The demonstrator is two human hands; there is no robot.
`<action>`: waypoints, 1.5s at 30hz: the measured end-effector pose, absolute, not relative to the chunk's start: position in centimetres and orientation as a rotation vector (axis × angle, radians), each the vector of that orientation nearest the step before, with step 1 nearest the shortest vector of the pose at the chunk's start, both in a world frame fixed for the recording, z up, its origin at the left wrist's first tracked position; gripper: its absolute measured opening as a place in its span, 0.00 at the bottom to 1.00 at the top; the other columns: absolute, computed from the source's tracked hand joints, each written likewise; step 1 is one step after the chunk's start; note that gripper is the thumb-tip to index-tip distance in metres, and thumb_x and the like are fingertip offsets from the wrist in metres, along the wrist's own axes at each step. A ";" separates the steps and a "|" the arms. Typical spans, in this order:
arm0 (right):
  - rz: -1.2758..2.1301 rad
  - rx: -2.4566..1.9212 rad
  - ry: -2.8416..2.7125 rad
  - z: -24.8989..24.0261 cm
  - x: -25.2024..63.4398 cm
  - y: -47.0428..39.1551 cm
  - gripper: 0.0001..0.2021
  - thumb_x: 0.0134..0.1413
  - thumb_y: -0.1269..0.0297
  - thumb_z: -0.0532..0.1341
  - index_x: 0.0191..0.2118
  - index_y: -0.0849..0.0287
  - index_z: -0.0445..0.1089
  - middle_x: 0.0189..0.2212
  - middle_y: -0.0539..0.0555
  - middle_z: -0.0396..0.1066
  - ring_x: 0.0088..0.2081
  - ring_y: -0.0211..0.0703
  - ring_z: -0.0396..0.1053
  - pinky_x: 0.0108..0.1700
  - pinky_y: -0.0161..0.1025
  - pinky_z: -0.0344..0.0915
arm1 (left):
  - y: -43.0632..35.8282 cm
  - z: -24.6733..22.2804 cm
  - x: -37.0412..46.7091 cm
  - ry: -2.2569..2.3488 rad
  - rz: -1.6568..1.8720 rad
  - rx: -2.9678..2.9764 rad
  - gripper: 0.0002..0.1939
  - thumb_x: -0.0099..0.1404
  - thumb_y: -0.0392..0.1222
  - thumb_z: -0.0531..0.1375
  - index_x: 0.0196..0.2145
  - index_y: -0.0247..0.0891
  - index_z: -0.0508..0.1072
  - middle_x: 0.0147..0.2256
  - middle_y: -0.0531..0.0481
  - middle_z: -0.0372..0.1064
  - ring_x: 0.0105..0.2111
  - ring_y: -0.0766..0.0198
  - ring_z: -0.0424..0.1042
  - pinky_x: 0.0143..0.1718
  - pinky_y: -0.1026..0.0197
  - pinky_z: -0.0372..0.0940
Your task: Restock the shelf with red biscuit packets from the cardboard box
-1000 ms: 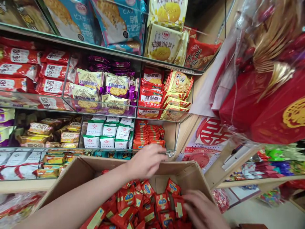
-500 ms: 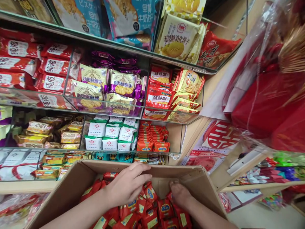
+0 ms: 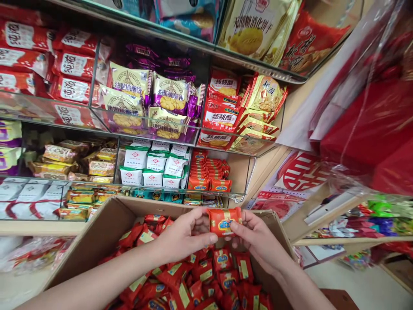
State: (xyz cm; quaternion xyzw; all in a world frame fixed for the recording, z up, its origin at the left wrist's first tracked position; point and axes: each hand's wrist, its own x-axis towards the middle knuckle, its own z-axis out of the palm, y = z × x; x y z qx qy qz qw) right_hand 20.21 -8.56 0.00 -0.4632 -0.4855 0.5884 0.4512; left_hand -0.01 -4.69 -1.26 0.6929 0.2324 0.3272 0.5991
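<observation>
A small red wrapped snack packet [image 3: 225, 222] with a blue and gold label is held up over an open cardboard box [image 3: 129, 211]. My right hand [image 3: 260, 239] pinches its right side, thumb across the front. At the packet's left edge is my left hand [image 3: 190, 232], fingers curled against it and thumb at its lower corner. Many matching red packets [image 3: 180, 275] lie loose in the box below both hands. On the shelf behind, similar red packets [image 3: 198, 183] stand stacked in a compartment.
Glass-fronted shelves hold white-and-green packets [image 3: 153, 161], purple-and-cream biscuit packs [image 3: 171, 94] and red walnut biscuit packs [image 3: 221, 116]. A plastic-wrapped red item [image 3: 380, 137] hangs at the right, near a wooden shelf upright [image 3: 267, 176].
My right hand has come up out of the box with a red packet. My left hand has met it at the packet's left side. The camera view has shifted slightly.
</observation>
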 end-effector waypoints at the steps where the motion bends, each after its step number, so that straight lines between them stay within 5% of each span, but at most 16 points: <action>1: 1.459 -1.126 -1.175 -0.3 20.0 -8.5 0.15 0.46 0.55 0.62 0.28 0.58 0.57 0.27 0.48 0.67 0.28 0.36 0.65 0.28 0.33 0.60 | -4.6 -1.3 0.2 0.544 0.737 1.527 0.18 0.58 0.43 0.59 0.45 0.37 0.62 0.36 0.47 0.70 0.35 0.63 0.71 0.35 0.61 0.67; 5: 1.351 -1.140 -1.218 -1.5 19.6 -8.3 0.13 0.51 0.56 0.60 0.27 0.59 0.60 0.28 0.49 0.68 0.32 0.36 0.65 0.35 0.34 0.62 | -4.1 -1.4 0.3 0.625 0.657 1.390 0.15 0.58 0.46 0.59 0.41 0.36 0.64 0.28 0.53 0.69 0.26 0.68 0.70 0.26 0.66 0.65; 8: 1.286 -1.137 -1.350 -1.2 19.9 -8.7 0.19 0.50 0.60 0.61 0.47 0.55 0.57 0.38 0.51 0.69 0.40 0.40 0.67 0.42 0.37 0.63 | -4.1 -0.4 0.3 0.586 0.639 1.539 0.13 0.60 0.43 0.57 0.42 0.36 0.66 0.31 0.50 0.70 0.29 0.67 0.71 0.29 0.66 0.65; 10: 1.142 -1.167 -1.532 -0.4 20.6 -8.9 0.24 0.50 0.62 0.61 0.52 0.53 0.54 0.43 0.53 0.68 0.43 0.41 0.67 0.44 0.39 0.63 | -3.8 0.8 0.2 0.568 0.660 1.779 0.14 0.61 0.42 0.55 0.45 0.37 0.66 0.34 0.49 0.72 0.32 0.65 0.71 0.32 0.64 0.66; 16: 0.168 -1.601 -1.734 4.3 23.7 -4.8 0.17 0.46 0.56 0.60 0.41 0.59 0.63 0.28 0.53 0.70 0.25 0.41 0.67 0.27 0.35 0.62 | 1.4 2.0 -1.2 0.886 1.034 2.579 0.14 0.63 0.41 0.52 0.45 0.38 0.69 0.42 0.46 0.71 0.42 0.59 0.69 0.45 0.57 0.63; 20: -0.350 -1.854 -2.023 6.1 22.9 0.3 0.10 0.52 0.65 0.55 0.38 0.64 0.64 0.31 0.58 0.70 0.32 0.45 0.69 0.34 0.37 0.61 | 4.3 0.5 -1.6 1.081 0.964 2.531 0.13 0.64 0.40 0.50 0.43 0.37 0.69 0.40 0.47 0.72 0.38 0.61 0.71 0.39 0.61 0.65; 26: -0.308 -2.244 -2.220 5.8 20.0 6.6 0.08 0.52 0.71 0.56 0.38 0.65 0.68 0.36 0.63 0.71 0.41 0.49 0.69 0.39 0.38 0.62 | 3.9 0.1 -1.6 0.949 0.875 2.745 0.11 0.63 0.36 0.50 0.39 0.37 0.71 0.35 0.47 0.73 0.37 0.60 0.70 0.39 0.59 0.63; 32: -0.132 -2.513 -2.245 4.3 19.4 11.2 0.12 0.57 0.63 0.56 0.43 0.64 0.66 0.41 0.56 0.68 0.40 0.42 0.68 0.41 0.44 0.66 | 3.9 0.3 -1.6 0.913 0.858 2.823 0.10 0.63 0.36 0.50 0.36 0.36 0.72 0.31 0.46 0.72 0.35 0.59 0.69 0.37 0.59 0.63; 45: -0.083 -2.629 -2.255 3.5 19.4 13.6 0.14 0.57 0.61 0.56 0.46 0.63 0.64 0.43 0.56 0.66 0.41 0.42 0.67 0.41 0.45 0.66 | 4.0 0.2 -1.6 0.897 0.846 2.847 0.10 0.63 0.35 0.50 0.36 0.37 0.71 0.30 0.47 0.71 0.34 0.59 0.69 0.37 0.59 0.62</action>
